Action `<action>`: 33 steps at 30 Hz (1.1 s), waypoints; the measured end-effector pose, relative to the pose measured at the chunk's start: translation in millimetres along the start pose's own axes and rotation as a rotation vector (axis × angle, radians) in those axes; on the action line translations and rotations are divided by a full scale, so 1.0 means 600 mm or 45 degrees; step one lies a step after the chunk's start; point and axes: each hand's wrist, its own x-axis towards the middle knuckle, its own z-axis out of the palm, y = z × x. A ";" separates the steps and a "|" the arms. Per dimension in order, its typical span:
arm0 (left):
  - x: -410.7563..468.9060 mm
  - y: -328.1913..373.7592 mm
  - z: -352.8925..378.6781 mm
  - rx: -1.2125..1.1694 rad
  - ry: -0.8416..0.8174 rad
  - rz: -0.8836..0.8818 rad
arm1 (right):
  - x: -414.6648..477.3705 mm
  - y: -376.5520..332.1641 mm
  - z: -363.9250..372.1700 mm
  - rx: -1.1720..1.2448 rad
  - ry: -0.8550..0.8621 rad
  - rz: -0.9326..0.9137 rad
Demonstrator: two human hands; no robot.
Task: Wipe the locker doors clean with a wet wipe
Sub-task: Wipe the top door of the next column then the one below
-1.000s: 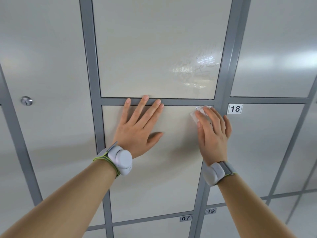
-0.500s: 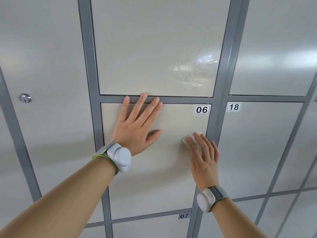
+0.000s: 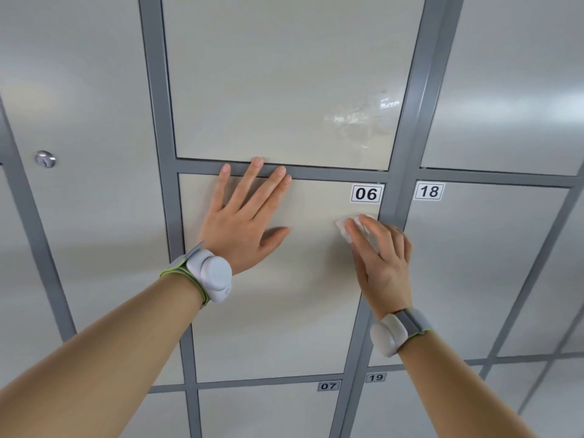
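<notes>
While a spread left hand [image 3: 243, 226] braces door 06 [image 3: 284, 327], the right hand [image 3: 384, 260] presses the wet wipe [image 3: 344, 230] flat — overlapping strokes advised.

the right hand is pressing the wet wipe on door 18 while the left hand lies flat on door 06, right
Not quite. The head view shows the right hand pressing the wet wipe on door 06, just below its number label, not on door 18. The left hand does lie flat on door 06.
</notes>
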 end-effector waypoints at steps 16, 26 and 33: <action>-0.002 0.013 -0.016 0.037 -0.087 -0.054 | -0.046 0.018 0.009 0.127 -0.140 -0.378; -0.067 0.003 -0.025 0.039 -0.110 -0.255 | 0.016 0.011 0.017 0.102 0.010 -0.131; -0.089 -0.005 -0.019 0.016 -0.121 -0.357 | -0.038 -0.004 0.022 0.165 -0.132 -0.345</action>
